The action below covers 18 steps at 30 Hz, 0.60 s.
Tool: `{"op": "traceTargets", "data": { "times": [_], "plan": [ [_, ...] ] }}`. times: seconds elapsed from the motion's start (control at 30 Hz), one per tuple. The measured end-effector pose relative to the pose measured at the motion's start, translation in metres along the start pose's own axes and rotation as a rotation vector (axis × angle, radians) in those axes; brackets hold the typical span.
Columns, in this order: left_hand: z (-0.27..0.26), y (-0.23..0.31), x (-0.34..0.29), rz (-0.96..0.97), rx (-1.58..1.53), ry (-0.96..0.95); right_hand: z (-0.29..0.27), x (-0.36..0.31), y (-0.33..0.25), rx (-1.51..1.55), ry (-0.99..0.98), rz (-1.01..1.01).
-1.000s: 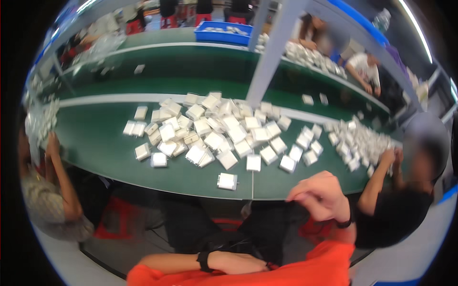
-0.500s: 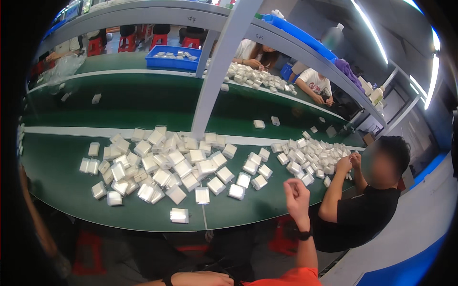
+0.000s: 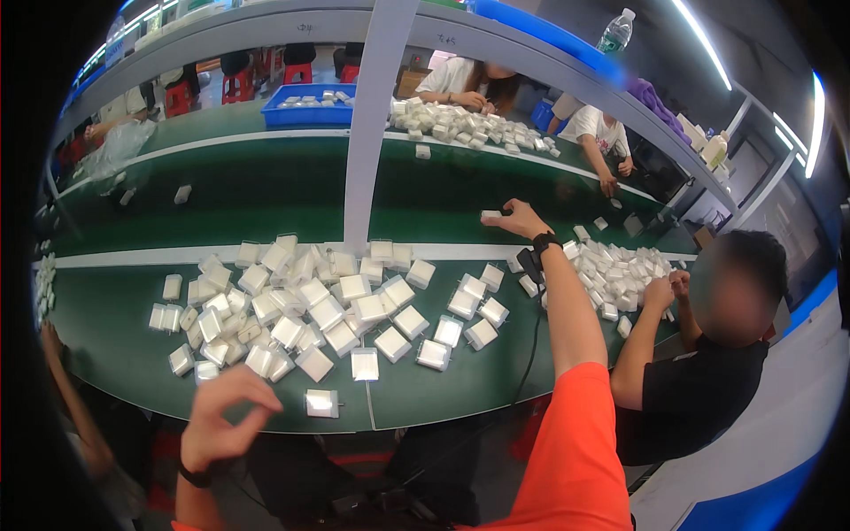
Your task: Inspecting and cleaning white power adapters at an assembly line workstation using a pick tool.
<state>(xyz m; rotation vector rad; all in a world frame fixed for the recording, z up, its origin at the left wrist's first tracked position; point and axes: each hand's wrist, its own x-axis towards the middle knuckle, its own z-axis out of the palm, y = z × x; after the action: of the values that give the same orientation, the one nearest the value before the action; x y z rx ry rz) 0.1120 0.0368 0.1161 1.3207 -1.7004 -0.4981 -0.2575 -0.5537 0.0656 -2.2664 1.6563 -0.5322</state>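
Note:
Reaching forward over the dark green belt, my right hand (image 3: 521, 219) pinches a white charger block (image 3: 490, 216) at its fingertips. My left hand (image 3: 232, 411) hovers at the near table edge, fingers loosely curled, with nothing visible in it. Just beyond that hand spreads a heap of white charger blocks (image 3: 305, 292), many with clear covers and some with metal pins showing. One block (image 3: 321, 404) lies apart near the front edge, right of my left hand. Beneath my right forearm is a black object with a cable (image 3: 531, 264), its kind unclear.
A grey post (image 3: 372, 133) rises behind the heap, carrying an overhead shelf. To the right, a co-worker in black (image 3: 708, 372) handles a second heap (image 3: 611, 274). Across the belt, people sit by more blocks (image 3: 469, 122) and a blue bin (image 3: 310, 111).
My right hand has stretched forward from the near edge to the belt and taken hold of a charger block. My left hand has risen from my lap to the table's near edge.

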Motion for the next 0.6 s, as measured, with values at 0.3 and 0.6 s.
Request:
{"op": "traceTargets", "data": {
  "times": [0.3, 0.6],
  "plan": [
    [-0.084, -0.083, 0.048, -0.055, 0.241, 0.204, 0.006, -0.001, 0.012, -0.206, -0.117, -0.107],
    [-0.176, -0.206, 0.060, -0.214, 0.636, 0.263, -0.025, -0.061, -0.038, 0.173, -0.360, -0.355]
  ]
}}
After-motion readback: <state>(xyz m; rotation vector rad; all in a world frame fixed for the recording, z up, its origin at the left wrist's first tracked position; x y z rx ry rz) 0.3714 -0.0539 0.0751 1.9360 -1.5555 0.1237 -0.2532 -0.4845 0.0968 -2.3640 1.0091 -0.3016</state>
